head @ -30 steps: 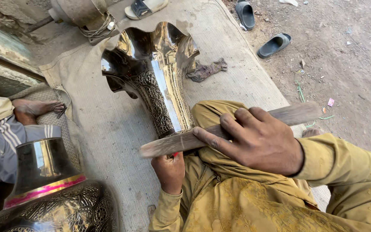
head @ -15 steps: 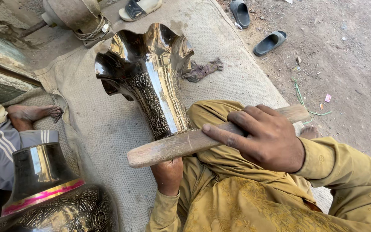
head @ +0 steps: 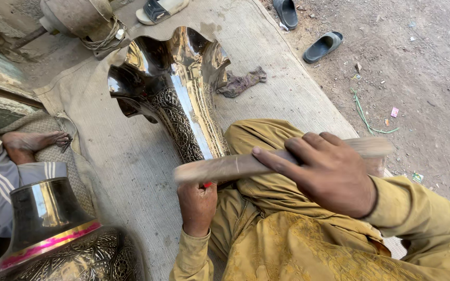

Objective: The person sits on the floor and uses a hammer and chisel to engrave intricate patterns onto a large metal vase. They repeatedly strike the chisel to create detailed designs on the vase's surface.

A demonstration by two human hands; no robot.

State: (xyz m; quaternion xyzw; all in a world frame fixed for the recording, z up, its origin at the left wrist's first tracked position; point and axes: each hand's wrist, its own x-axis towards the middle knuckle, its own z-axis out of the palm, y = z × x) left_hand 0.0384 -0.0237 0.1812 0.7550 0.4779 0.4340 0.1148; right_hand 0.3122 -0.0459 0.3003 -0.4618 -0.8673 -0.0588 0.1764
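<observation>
- Head view: the right hand is wrapped around a flat wooden stick, pointing finger laid along it.
- The left hand is closed in a fist on a small red-tipped tool, just under the stick.
- A shiny brass vase lies on the burlap mat, its narrow end by the person's lap.
- Another brass pot stands at the mat's near left corner.

Right hand grips a wooden stick above the engraved brass vase.
</observation>
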